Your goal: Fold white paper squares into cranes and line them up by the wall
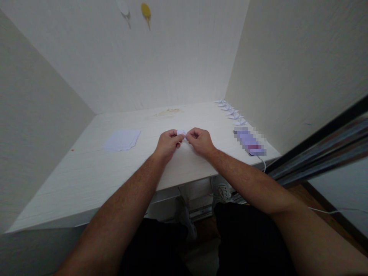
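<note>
Between my two hands, above the middle of the white desk, is a small piece of folded white paper. My left hand pinches its left side with thumb and fingers. On the right side, my right hand grips the paper with thumb and forefinger. Most of the paper is hidden behind the fingers, so its exact shape cannot be made out. A stack of white paper sheets lies on the desk to the left of my hands. Several small folded paper figures stand in a row at the far right.
A phone, blurred out, lies near the right edge with a white cable running off the desk. Walls enclose the desk at the back and sides. Two round hooks, one yellow and one white, hang on the back wall.
</note>
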### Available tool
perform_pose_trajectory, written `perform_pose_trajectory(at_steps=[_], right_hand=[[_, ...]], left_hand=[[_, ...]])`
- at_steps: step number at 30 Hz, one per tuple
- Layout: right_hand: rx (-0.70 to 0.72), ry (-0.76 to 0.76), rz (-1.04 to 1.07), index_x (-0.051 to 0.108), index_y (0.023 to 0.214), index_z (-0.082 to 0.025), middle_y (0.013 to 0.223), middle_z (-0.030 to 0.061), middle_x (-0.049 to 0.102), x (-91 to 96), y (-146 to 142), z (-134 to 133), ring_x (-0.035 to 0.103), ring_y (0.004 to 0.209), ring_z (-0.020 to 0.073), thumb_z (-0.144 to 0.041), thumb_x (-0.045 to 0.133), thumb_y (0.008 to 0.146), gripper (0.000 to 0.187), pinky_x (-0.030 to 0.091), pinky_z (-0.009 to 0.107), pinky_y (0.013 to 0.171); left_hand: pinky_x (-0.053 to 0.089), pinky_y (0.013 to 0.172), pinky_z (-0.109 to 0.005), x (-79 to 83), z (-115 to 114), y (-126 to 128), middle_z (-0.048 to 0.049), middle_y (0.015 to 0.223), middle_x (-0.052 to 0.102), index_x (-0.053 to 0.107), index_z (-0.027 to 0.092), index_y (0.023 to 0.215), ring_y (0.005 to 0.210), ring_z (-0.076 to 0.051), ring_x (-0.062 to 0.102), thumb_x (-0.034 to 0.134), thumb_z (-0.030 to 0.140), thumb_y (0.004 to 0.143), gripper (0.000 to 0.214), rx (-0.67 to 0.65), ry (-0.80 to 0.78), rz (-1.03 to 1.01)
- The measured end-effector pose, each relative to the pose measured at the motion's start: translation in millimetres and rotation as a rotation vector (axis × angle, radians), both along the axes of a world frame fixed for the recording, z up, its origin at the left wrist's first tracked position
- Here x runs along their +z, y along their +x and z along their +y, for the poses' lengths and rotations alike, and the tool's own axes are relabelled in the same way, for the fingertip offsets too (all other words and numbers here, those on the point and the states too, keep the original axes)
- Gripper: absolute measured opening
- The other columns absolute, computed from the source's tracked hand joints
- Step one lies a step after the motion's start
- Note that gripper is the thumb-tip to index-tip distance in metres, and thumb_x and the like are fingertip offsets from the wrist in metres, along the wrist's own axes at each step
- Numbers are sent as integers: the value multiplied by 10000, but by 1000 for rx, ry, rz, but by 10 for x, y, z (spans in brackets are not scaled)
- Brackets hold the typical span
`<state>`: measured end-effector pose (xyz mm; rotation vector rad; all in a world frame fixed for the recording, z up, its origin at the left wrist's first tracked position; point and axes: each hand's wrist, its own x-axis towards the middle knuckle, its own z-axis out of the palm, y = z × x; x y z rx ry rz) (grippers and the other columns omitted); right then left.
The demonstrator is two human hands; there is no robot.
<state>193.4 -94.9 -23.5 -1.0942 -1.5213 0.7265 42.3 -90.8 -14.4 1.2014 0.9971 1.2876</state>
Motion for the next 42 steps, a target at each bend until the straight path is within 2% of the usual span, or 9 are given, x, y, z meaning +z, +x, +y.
perform_pose_trajectory(at_steps=[7,12,21,33,42], right_hand=[[8,-1,78,631,673,-187,602,-18,616,-1,-1,-3,520,559,114,-334,666,753,171,411,261,571],[-9,22,62,643,681,-190,630,-17,639,-10,5,18,545,591,118,-312,666,749,142,420,261,592],[16,-37,141,649,674,-189,635,-16,657,30,-2,2,556,589,117,-297,694,688,118,433,260,588],[10,-48,135,650,677,-192,643,-11,663,47,-6,-19,552,593,117,-295,690,689,111,447,262,594],[9,-33,129,640,656,-189,598,-24,624,28,-10,-11,519,560,110,-282,665,679,99,394,253,555]], left_hand=[[298,449,-232,-23,14,-9,10,532,570,635,144,643,448,-74,459,820,237,603,211,-30,24,-2],[292,455,-228,-25,15,-9,20,498,552,633,148,628,435,-71,445,804,229,597,191,-33,45,32],[303,463,-228,12,-14,-4,23,486,561,642,152,637,437,-81,454,815,231,563,205,-30,49,45],[316,473,-224,24,-30,-8,22,495,566,650,151,637,444,-81,464,793,211,571,169,-46,50,84],[309,471,-228,25,-34,-6,24,485,555,648,152,633,440,-83,456,776,204,578,149,-47,50,152]])
